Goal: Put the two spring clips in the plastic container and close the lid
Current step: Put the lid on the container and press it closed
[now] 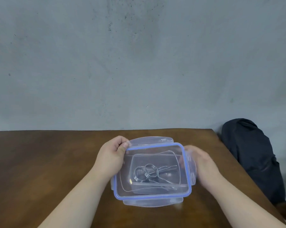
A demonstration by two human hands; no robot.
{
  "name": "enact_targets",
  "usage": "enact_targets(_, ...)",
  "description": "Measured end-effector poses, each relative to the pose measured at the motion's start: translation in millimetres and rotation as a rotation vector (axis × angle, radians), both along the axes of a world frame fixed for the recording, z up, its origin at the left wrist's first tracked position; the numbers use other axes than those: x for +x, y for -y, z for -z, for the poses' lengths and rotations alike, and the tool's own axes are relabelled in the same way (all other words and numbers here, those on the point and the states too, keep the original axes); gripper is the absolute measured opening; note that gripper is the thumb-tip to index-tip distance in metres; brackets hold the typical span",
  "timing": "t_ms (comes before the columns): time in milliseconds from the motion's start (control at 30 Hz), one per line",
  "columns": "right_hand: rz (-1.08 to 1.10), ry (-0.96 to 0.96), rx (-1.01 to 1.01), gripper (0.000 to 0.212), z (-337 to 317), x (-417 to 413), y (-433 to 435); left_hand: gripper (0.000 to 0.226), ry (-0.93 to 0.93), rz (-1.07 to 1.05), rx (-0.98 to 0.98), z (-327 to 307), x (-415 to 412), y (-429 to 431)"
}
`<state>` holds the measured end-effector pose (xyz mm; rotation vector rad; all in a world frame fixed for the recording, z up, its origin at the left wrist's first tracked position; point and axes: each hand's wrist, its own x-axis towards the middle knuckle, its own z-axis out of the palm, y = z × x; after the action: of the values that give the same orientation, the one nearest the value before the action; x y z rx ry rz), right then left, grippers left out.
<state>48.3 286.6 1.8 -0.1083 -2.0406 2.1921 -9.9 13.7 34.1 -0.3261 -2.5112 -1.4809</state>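
A clear plastic container [155,194] stands on the brown table, near its front. Its clear lid [153,149] with a blue seal lies on top, its four flaps sticking out. Through the lid I see the two metal spring clips [148,172], side by side inside, handles pointing right. My left hand [113,155] pinches the lid's far left corner between thumb and fingers. My right hand [200,162] is blurred and lies against the lid's right side flap; its fingers are partly hidden behind the plastic.
The wooden table [48,162] ends at a grey concrete wall behind and at an edge on the right. A dark bag or cloth bundle [252,155] sits past that right edge.
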Motion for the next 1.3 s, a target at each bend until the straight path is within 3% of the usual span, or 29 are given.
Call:
enact_targets(67,0.064,-0.025,0.009,0.051,-12.4,-0.9,-4.0,0.042,0.045,-0.003,-0.031,4.0,-14.7,-7.9)
enact_targets(233,0.124,0.016,0.382,0.034,-9.0,-14.7,0.7,0.034,0.156,0.079,-0.169,13.7,-43.3,-33.4)
enact_targets(467,0.301,0.174,0.488,0.035,20.6,-45.7,-12.1,0.027,0.302,0.039,-0.132,38.7,-55.4,-22.3)
enact_targets(667,0.302,0.274,0.630,0.032,34.5,-58.7,-12.6,0.016,0.388,-0.042,-0.025,62.2,-49.7,-17.3)
enact_targets(1000,0.250,0.293,0.716,0.026,37.7,-65.9,-9.4,0.016,0.375,-0.129,-0.073,66.0,-48.0,-16.0)
enact_targets(1233,0.231,0.282,0.538,0.022,46.7,-66.7,-10.6,0.008,0.408,-0.180,0.056,70.3,-43.5,-25.4)
enact_targets(1300,0.229,0.283,0.474,0.017,48.7,-67.5,-10.8,0.019,0.437,-0.151,0.112,68.7,-44.8,-29.5)
